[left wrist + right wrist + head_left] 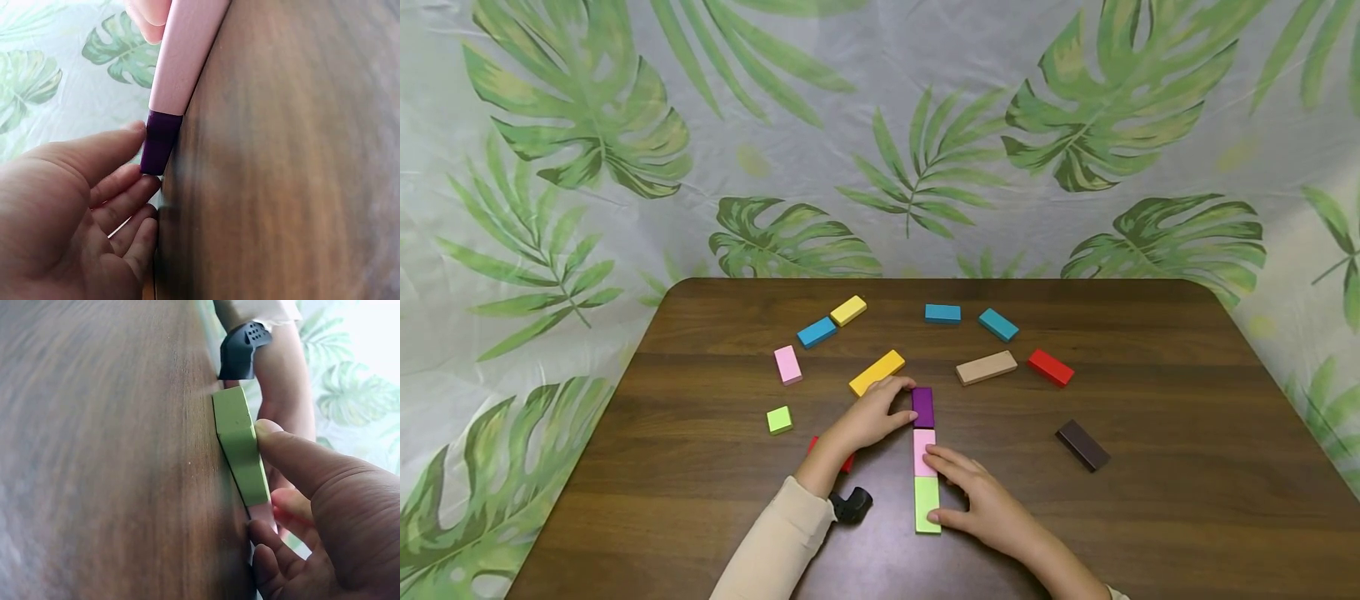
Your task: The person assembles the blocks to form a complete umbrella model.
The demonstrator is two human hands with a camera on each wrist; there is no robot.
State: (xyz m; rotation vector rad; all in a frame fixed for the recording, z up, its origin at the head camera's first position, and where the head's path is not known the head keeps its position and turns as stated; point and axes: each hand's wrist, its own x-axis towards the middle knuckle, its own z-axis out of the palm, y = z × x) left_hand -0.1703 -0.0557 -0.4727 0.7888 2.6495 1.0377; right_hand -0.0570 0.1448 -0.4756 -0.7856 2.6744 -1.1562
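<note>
Three blocks lie end to end in a straight row: a purple block point(922, 407) at the far end, a pink block point(924, 454) in the middle, a light green block point(927, 504) nearest me. My left hand point(871, 417) pinches the purple block, thumb on its top and fingers at its far end, as the left wrist view shows. From the right side of the row, my right hand point(988, 500) rests its thumb on the green block point(240, 447) and its extended fingers against the pink one.
A yellow-orange block point(877, 372) lies just beyond my left hand. My left forearm partly covers a red block point(848, 463). Further out lie a tan block point(987, 367), a second red block point(1051, 367), a dark brown block point(1082, 445) and a small green cube point(779, 420).
</note>
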